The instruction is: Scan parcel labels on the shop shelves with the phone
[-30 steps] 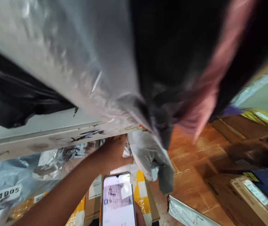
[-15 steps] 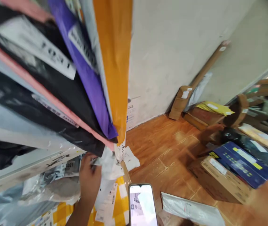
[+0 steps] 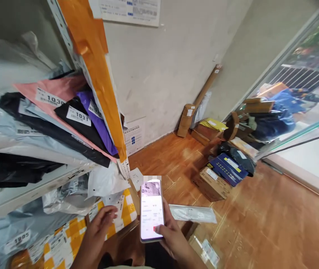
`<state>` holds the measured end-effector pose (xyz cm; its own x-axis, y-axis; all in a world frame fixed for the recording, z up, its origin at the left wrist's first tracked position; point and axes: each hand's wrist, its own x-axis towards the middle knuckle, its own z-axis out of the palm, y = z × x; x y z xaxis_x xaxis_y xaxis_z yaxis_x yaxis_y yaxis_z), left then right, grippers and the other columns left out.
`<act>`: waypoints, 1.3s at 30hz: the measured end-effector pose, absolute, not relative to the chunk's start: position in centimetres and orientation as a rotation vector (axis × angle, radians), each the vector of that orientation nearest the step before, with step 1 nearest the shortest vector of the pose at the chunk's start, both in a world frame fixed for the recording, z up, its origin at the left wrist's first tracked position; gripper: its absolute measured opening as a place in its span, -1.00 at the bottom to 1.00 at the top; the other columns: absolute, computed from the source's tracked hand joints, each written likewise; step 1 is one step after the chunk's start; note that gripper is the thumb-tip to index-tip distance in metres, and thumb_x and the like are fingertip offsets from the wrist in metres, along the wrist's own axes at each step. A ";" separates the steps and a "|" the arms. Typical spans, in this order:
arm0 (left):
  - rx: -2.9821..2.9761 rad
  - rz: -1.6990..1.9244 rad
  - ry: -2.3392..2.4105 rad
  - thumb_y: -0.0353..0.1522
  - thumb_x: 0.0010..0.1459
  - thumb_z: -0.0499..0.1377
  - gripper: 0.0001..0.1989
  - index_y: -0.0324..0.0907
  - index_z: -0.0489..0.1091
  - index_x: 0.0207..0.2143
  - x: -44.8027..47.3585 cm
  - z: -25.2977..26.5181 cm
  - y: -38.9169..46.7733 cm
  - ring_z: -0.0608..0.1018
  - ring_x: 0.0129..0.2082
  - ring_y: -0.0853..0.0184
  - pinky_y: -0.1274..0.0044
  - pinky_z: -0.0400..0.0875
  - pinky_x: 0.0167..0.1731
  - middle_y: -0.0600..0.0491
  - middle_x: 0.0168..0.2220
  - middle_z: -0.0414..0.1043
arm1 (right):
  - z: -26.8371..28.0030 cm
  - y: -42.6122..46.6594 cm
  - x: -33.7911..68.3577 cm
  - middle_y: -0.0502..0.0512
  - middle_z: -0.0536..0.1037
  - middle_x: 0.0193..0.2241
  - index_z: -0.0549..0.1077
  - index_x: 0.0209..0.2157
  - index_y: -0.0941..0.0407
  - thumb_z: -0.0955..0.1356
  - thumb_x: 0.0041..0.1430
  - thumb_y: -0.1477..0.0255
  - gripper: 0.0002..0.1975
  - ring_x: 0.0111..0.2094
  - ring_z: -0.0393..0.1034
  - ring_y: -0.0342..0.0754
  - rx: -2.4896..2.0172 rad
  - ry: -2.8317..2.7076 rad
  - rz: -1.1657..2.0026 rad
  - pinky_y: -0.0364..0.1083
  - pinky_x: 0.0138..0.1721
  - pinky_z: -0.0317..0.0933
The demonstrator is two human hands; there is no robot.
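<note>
In the head view my right hand [image 3: 170,231] is wrapped round a smartphone [image 3: 151,209], its thumb lying on the lower part of the lit screen near a red spot. My left hand [image 3: 102,220] is raised beside the phone, fingers loosely bent and apart, with nothing seen in it. Behind it are boxes wrapped in yellow-and-white tape [image 3: 128,209] and a white plastic parcel [image 3: 106,181] at the shelf's edge. Labelled bags lie on the shelf above: a pink one [image 3: 75,84], a black one marked 1031 [image 3: 92,130] and a purple one [image 3: 105,136].
An orange-taped shelf post [image 3: 100,71] stands at left. On the tiled floor lie a brown carton [image 3: 210,185], a blue box [image 3: 228,170], a flat white parcel [image 3: 193,213] and a labelled carton [image 3: 204,250]. A long cardboard tube [image 3: 207,84] leans on the wall. Glass [image 3: 310,127] borders the right.
My left hand has come away from beneath the shelf's edge, down toward the phone. The phone is higher in view, with my right thumb now on its screen. The view has drawn back from the shelf.
</note>
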<state>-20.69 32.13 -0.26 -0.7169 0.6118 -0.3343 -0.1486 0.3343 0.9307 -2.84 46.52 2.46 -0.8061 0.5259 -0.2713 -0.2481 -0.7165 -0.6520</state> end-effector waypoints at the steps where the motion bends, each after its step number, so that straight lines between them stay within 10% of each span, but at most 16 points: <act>1: 0.476 1.413 1.818 0.05 0.01 0.17 -0.52 -0.10 0.43 -0.18 -19.6 0.8 32.5 0.54 -0.09 0.14 0.39 0.45 -0.07 -0.02 -0.12 0.51 | 3.0 46.4 -3.4 0.03 0.55 -0.02 0.09 0.18 -0.08 0.47 -0.23 0.55 -0.09 -0.11 0.48 0.08 -0.596 -0.860 2.479 0.01 -0.11 0.25; 13: 0.389 1.659 1.453 0.12 0.01 0.14 -0.24 -0.12 0.28 0.16 -16.9 6.5 33.3 0.37 0.15 0.08 0.31 0.36 0.08 -0.06 0.19 0.30 | 7.6 44.3 -6.5 0.00 0.60 -0.20 0.12 0.06 0.00 0.52 -0.19 0.46 -0.22 -0.24 0.51 0.02 -0.315 -1.066 2.481 -0.06 -0.23 0.28; 39: 0.231 1.685 1.406 0.11 -0.16 0.27 -0.15 -0.13 0.33 0.13 -17.6 7.2 33.1 0.38 0.13 0.02 0.31 0.43 -0.02 -0.09 0.20 0.28 | 7.0 44.2 -7.8 -0.01 0.62 -0.19 0.25 0.00 0.02 0.48 -0.20 0.44 -0.34 -0.20 0.48 0.04 -0.440 -1.050 2.502 -0.05 -0.21 0.26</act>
<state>-17.62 33.15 7.20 -0.5767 0.7205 -0.3852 -0.5080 0.0531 0.8597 -7.78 44.24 6.97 -0.8744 0.4663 -0.1339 -0.2310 -0.6429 -0.7303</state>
